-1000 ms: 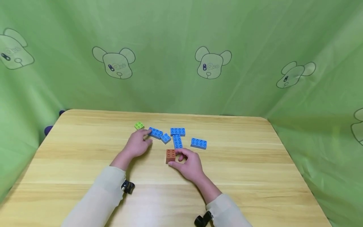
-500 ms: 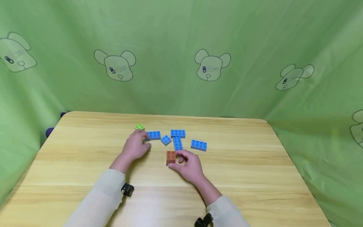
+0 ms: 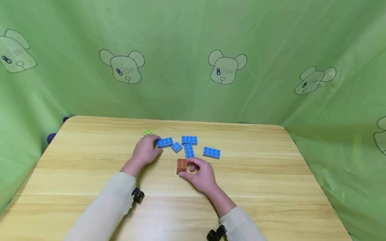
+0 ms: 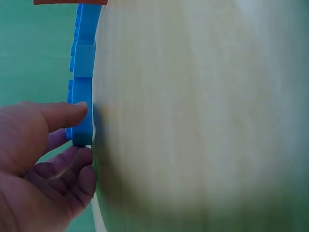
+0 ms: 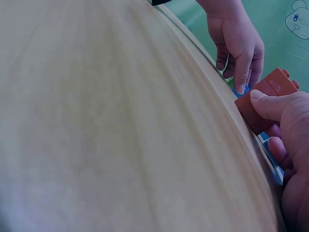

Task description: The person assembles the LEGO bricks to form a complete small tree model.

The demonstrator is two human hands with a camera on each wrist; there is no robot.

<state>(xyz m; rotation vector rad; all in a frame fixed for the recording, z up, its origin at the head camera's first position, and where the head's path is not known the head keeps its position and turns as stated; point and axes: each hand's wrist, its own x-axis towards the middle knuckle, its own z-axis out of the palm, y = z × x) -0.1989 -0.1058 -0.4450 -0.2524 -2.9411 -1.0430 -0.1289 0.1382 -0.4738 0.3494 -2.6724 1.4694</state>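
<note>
My left hand point(image 3: 146, 149) is at the left end of an eight-stud blue brick point(image 3: 165, 143), thumb on its near side and a finger behind it. In the left wrist view the thumb lies against the side of this blue brick point(image 4: 82, 118), the other fingers curled below. My right hand point(image 3: 202, 176) holds a reddish-brown stack of two four-stud bricks point(image 3: 181, 166), thumb in front and fingers behind. The right wrist view shows the seam in the brown stack point(image 5: 265, 99). A small blue four-stud brick point(image 3: 176, 147) lies just right of the left hand's brick.
Beyond the left hand, a lime-green brick point(image 3: 148, 132) is partly hidden. Two long blue bricks, one crosswise point(image 3: 189, 140) and one lengthwise point(image 3: 189, 151), lie close together. Another blue brick point(image 3: 211, 153) is farther right. Green curtains point(image 3: 175, 100) border the wooden table point(image 3: 271, 187).
The blue brick at my left hand has turned, its right end now angled away from me; it slid left, then back right. My left thumb has closed in on it. The right hand stays still.
</note>
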